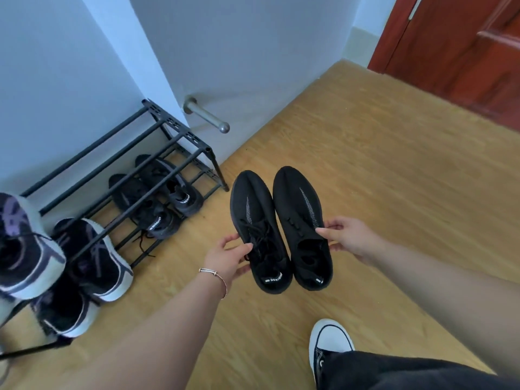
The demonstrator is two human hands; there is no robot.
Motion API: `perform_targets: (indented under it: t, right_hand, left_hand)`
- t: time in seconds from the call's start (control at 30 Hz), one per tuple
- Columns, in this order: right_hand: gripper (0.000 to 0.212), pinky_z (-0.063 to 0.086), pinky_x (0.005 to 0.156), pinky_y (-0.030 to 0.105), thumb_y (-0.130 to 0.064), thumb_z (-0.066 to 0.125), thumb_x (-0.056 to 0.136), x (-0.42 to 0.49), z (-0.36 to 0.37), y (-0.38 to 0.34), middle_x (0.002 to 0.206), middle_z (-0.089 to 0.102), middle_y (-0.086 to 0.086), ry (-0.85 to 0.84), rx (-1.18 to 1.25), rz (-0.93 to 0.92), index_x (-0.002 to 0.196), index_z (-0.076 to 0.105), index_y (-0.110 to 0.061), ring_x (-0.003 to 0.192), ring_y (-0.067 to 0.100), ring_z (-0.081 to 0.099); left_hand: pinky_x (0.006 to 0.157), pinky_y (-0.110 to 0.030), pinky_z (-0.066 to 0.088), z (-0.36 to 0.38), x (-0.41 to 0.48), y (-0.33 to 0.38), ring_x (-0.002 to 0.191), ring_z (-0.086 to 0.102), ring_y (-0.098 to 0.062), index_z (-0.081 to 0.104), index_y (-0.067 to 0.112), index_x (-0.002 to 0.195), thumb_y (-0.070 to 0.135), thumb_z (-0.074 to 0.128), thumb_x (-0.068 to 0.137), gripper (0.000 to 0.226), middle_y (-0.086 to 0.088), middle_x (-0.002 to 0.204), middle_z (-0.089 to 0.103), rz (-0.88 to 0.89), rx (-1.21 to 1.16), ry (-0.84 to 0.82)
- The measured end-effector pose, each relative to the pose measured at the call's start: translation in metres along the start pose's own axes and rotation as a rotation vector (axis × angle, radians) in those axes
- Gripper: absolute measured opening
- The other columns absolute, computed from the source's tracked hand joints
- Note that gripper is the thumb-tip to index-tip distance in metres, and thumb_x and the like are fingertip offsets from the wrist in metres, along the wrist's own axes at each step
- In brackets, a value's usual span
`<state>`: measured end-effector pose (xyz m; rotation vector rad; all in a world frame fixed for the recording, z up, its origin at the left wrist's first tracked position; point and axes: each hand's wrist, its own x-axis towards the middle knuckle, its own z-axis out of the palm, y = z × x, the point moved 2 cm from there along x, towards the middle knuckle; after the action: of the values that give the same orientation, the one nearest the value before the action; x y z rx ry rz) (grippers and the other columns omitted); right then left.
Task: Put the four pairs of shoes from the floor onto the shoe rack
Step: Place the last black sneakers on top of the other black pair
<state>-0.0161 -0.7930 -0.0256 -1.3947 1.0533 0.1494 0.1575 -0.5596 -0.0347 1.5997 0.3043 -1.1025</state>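
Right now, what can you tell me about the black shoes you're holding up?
The pair of black shoes looks like soft knit fabric, with a grey stripe along each upper. The left one has black laces; each heel has a small white-printed tab. They sit side by side, toes pointing away, above the wooden floor. The left hand grips the left shoe's side and the right hand grips the right one's.

Pale blue-white walls (70,66) met at a projecting corner on the left. Floor (365,153): light wood-grain planks, running to a reddish-brown wooden door (455,46) at upper right. A metal doorstop (206,115) stuck out from the wall low down, near the corner, its rounded tip over the floor. Light was soft and even, with faint shadows on the wall.
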Motion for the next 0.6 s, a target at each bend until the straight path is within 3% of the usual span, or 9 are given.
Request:
perform_targets:
  t: [0.13,0.3,0.4,0.6]
  right_hand:
    - [0.023,0.059,0.073,0.032,-0.023,0.077,0.088,-0.01,0.029,-0.031,0.103,0.075,0.013,-0.044,-0.094,-0.08,0.105,0.071,-0.008,0.085,0.021,0.071]
    - [0.022,0.057,0.064,0.025,-0.023,0.076,0.089,-0.03,0.063,-0.087,0.099,0.075,0.01,-0.102,-0.235,-0.159,0.105,0.071,-0.009,0.082,0.017,0.07]
    - [0.017,0.061,0.07,0.031,-0.023,0.075,0.09,-0.036,0.082,-0.122,0.098,0.074,0.01,-0.13,-0.293,-0.202,0.101,0.073,-0.01,0.086,0.02,0.071]
    - [0.021,0.063,0.077,0.035,-0.026,0.073,0.091,-0.023,0.132,-0.195,0.1,0.077,0.012,-0.129,-0.319,-0.346,0.1,0.076,-0.008,0.088,0.022,0.072]
  left_hand:
    - [0.066,-0.037,0.062,-0.035,-0.025,0.004,0.089,0.07,-0.025,0.058,0.016,0.122,0.002,0.072,0.087,0.041,-0.019,0.111,0.075,0.021,-0.062,0.043]
    - [0.067,-0.04,0.062,-0.071,-0.058,0.016,0.097,0.072,-0.029,0.057,0.016,0.121,0.0,0.069,0.09,0.037,-0.018,0.11,0.075,0.033,-0.161,0.087]
    - [0.065,-0.04,0.061,-0.089,-0.074,0.03,0.103,0.072,-0.031,0.058,0.017,0.119,0.0,0.068,0.09,0.035,-0.015,0.109,0.074,0.047,-0.21,0.128]
    - [0.061,-0.037,0.061,-0.128,-0.082,0.088,0.092,0.07,-0.028,0.06,0.012,0.124,0.004,0.068,0.09,0.036,-0.015,0.113,0.073,0.147,-0.294,0.195]
